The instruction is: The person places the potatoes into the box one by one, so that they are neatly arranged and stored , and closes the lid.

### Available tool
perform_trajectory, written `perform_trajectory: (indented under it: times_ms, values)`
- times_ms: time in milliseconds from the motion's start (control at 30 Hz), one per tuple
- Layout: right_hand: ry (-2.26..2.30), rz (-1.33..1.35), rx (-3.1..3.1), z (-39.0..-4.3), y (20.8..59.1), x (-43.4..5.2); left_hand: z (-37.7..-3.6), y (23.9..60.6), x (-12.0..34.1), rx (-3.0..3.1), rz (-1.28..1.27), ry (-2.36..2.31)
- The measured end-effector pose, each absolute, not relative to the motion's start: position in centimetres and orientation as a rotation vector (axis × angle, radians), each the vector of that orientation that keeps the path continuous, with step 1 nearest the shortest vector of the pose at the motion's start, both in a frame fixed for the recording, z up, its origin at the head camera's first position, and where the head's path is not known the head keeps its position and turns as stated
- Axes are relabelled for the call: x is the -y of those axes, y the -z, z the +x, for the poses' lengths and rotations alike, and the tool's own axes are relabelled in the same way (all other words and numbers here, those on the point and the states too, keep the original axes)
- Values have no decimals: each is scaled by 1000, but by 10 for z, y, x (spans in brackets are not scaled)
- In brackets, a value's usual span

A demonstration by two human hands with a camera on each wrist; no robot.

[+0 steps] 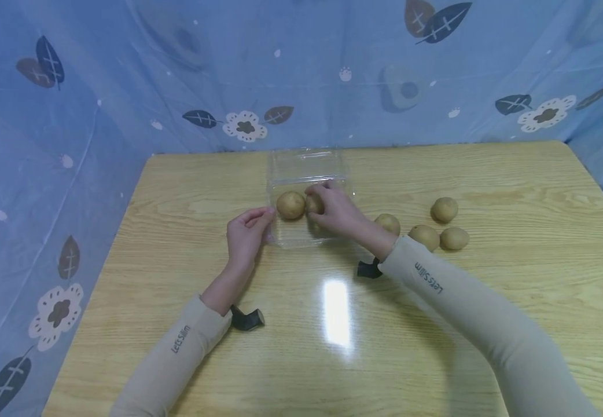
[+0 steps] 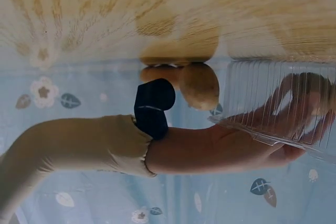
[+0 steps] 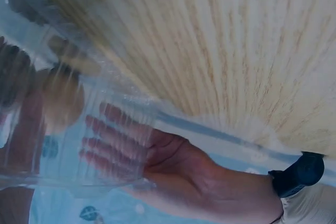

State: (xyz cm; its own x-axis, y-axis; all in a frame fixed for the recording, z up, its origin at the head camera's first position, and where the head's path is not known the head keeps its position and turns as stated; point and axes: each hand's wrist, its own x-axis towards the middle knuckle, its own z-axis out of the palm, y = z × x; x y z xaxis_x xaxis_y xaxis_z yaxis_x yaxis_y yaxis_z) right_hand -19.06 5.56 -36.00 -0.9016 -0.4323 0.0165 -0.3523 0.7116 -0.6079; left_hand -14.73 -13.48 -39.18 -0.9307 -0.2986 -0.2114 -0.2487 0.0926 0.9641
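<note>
Standing at the near edge, the viewer sees a light wood-grain worktop [image 1: 489, 324] with a glossy finish; a bright patch of reflected light lies between the 2 forearms. Blue sheeting [image 1: 98, 87] printed with dark leaves and pale flowers closes off the rear and both sides of the space, hanging down past the worktop's left edge.

A clear plastic clamshell container [image 1: 301, 168] sits toward the rear centre, its lid open and lying flat behind the tray. Inside the tray rests 1 potato [image 1: 290, 205]. Just beside it, a 2nd potato [image 1: 313, 204] is held by the right hand [image 1: 335, 211]; the grip is closed, fingers curled over that potato, inside the tray. The right wrist view shows fingers [image 3: 113, 142] through the ribbed clear plastic.

The left hand [image 1: 246, 234] rests at the tray's left wall, fingertips touching the plastic; the grip is relaxed, fingers nearly straight, holding nothing.

To the right of the container, 4 loose potatoes [image 1: 444, 209] lie on the bare wood, near one another and well apart from the tray. Both arms wear beige sleeves [image 1: 489, 324], each with a black strap-mounted device at the wrist.
</note>
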Motion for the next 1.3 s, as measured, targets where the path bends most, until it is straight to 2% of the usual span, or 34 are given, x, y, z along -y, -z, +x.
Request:
perform_trajectory:
  times_ms: [667, 1300]
  values:
    - [1053, -596, -2766, -191, 368, -52, -147, 391, 135, 2300, 502, 2004]
    - [1053, -746, -2697, -184, 339, -78, -147, 390, 134, 2291, 528, 2021]
